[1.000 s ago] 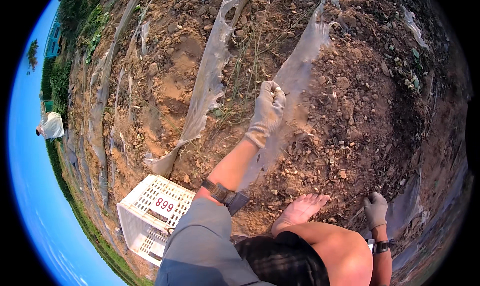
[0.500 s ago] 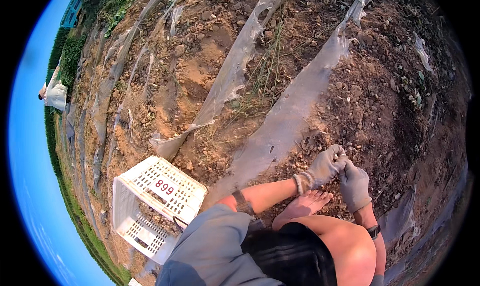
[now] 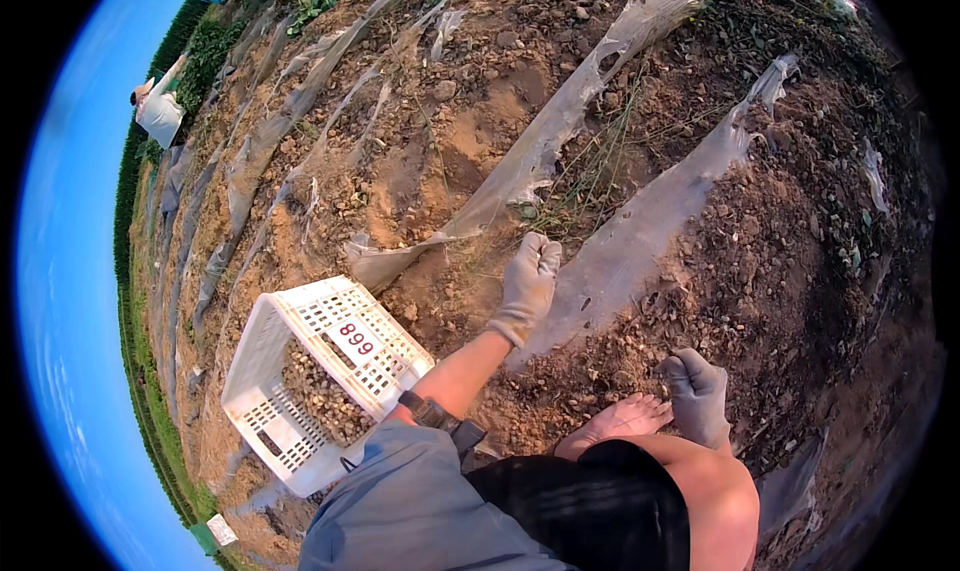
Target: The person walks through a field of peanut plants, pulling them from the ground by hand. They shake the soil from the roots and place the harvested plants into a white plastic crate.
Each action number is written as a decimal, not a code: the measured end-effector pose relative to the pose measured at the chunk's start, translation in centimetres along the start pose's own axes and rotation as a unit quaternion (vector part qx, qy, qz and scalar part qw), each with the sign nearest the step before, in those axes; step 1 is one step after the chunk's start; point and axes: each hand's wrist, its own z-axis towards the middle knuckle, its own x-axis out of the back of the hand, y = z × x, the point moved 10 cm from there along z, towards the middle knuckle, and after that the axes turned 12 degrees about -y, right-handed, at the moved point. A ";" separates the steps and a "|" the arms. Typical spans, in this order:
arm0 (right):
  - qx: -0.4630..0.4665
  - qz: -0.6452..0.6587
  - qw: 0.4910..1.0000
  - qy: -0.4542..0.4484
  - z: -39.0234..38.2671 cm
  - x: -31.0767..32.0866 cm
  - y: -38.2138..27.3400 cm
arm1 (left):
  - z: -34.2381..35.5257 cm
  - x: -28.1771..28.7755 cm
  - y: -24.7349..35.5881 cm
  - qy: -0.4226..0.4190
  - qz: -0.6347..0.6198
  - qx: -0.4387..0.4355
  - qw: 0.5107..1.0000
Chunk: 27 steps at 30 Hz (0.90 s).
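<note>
My left hand [image 3: 530, 286], in a grey-beige work glove, is raised over the soil beside a strip of clear plastic film [image 3: 635, 241]. Its fingers are curled closed, and whatever may be in them is hidden. Lower right, my right hand [image 3: 697, 396] wears a matching glove and makes a fist just above the ground, near my bare foot [image 3: 630, 416]. I cannot make out anything inside that fist. At the left a white slatted plastic crate [image 3: 357, 341] stands tilted in view, partly filled with small tan, peanut-like lumps [image 3: 320, 396].
Torn film strips [image 3: 560, 121] run across the stony brown soil [image 3: 770, 261]. Pulled green stems [image 3: 610, 156] lie between two strips. Far left, another person [image 3: 160, 111] in a light top is among green plants [image 3: 208, 56]. A white and green object [image 3: 218, 533] is at lower left.
My hands were together above the soil and are now apart. The left moved up and left toward the crate; the right stayed low near my foot. The view has shifted, showing more inside the crate.
</note>
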 end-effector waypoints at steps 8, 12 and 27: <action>-0.104 -0.021 0.991 0.085 -5.0 3.9 11.0 | -17.8 32.2 -2.2 0.399 0.135 -0.028 0.907; -0.115 -0.074 0.990 0.042 -6.9 4.0 16.1 | -30.1 42.1 -14.0 0.461 0.252 0.198 0.827; -0.012 -0.256 0.934 0.247 -10.8 7.7 16.1 | -23.5 32.7 -14.1 0.303 0.088 0.228 0.921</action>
